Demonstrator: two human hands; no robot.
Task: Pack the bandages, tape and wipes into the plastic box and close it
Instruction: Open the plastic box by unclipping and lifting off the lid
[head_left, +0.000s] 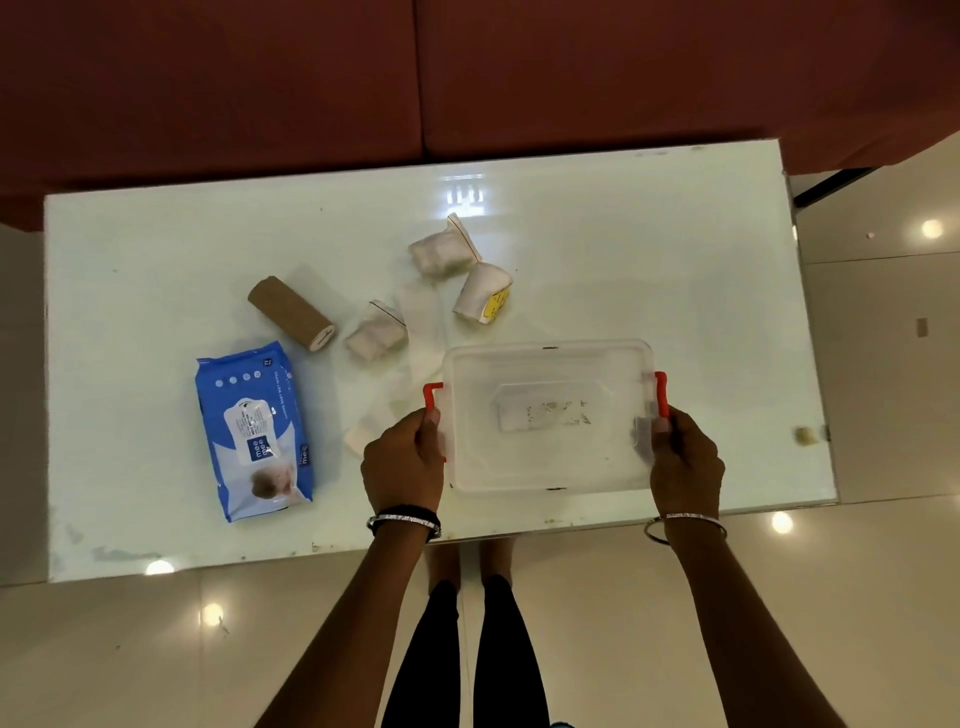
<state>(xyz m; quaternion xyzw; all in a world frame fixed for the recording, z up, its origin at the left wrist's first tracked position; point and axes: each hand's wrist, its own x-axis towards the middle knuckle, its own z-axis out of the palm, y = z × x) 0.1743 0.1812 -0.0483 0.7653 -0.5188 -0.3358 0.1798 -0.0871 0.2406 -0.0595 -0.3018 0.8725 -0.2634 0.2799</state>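
A clear plastic box (548, 358) with its lid on and red side latches stands near the table's front edge. My left hand (402, 462) grips its left red latch, and my right hand (685, 457) grips its right red latch. A blue wipes pack (254, 428) lies flat to the left. Behind it lies a brown bandage roll (291, 314). Two bagged white bandages (376, 335) (444, 249) and a white roll with a yellow label (483, 293) lie behind the box. A loose strip of white gauze (415, 332) trails from behind the box toward my left hand.
The white glass table (649, 260) fills the middle of the view. A dark red sofa (467, 73) runs along its far side. A small beige object (805, 435) sits at the table's right edge. Glossy floor tiles and my legs show below.
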